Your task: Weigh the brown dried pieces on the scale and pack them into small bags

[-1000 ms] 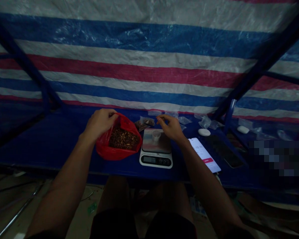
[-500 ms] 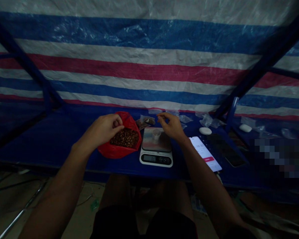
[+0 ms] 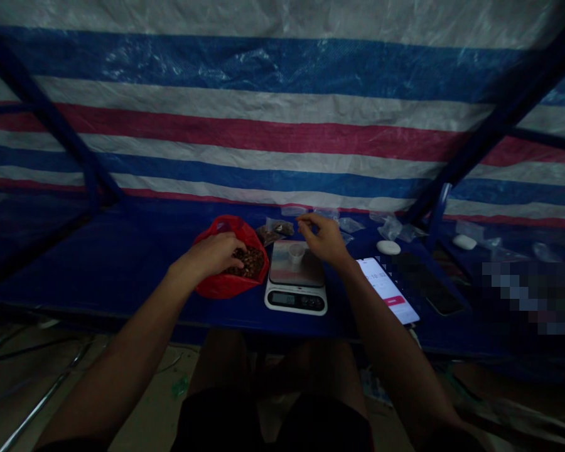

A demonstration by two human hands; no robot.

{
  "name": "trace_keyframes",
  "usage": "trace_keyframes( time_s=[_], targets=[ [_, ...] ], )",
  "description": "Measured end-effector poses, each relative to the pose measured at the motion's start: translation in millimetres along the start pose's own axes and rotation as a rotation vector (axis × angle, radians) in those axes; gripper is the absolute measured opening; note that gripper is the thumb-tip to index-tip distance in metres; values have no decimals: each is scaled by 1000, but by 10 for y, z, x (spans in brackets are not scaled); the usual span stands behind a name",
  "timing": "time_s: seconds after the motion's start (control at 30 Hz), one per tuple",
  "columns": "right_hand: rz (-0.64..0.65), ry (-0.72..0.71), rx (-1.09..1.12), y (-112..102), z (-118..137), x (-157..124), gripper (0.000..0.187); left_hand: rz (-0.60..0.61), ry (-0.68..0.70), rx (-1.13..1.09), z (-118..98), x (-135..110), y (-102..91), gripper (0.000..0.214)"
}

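Note:
My left hand (image 3: 222,252) is inside the mouth of a red plastic bag (image 3: 221,289). Its thumb and fingers are apart, with the tips among small brown beans or kernels (image 3: 252,262); their exact kind is unclear in the dim light. To the bag's right stands a white digital scale (image 3: 295,301) bearing a small clear plastic cup (image 3: 296,253). Above the scale's back right corner hovers my right hand (image 3: 324,237), loosely bent, thumb apart from the fingers, with nothing visible in it.
Small clear bags with brown contents (image 3: 275,230) lie behind the scale. More clear bags (image 3: 392,228) lie farther right, near a white oval case (image 3: 388,247). A lit phone (image 3: 390,292) and a dark phone (image 3: 445,302) rest on the blue table (image 3: 122,263). Blue metal posts (image 3: 452,169) rise behind.
My left hand has moved right and down from the red bag's rim into the beans, and the bag has shifted slightly. My right hand has stayed almost still.

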State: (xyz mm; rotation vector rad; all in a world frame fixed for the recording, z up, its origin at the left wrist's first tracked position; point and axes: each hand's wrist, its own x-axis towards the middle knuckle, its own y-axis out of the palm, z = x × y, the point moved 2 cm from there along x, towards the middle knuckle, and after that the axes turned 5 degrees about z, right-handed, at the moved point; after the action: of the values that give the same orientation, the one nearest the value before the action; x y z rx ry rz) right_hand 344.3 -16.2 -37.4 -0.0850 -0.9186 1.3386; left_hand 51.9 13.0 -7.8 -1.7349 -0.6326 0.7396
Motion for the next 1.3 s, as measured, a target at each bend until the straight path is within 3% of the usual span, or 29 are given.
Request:
trace_keyframes(
  time_s=[0.3,0.73,0.87,1.07,1.3],
  targets=[
    [-3,-7,3,-6,-38,3,24,39,-31,0,-28,15,15,29],
    [-53,1,2,-33,-66,22,27,40,80,-170,27,-41,-199,23],
    [-63,-4,5,-48,-54,24,26,22,169,-257,-146,-54,-313,19],
    [-69,4,10,-61,-53,30,27,-97,337,-249,-604,128,-519,20],
    [-39,-10,-14,-74,-44,35,26,-144,533,-272,-967,500,-374,21]
  ],
)
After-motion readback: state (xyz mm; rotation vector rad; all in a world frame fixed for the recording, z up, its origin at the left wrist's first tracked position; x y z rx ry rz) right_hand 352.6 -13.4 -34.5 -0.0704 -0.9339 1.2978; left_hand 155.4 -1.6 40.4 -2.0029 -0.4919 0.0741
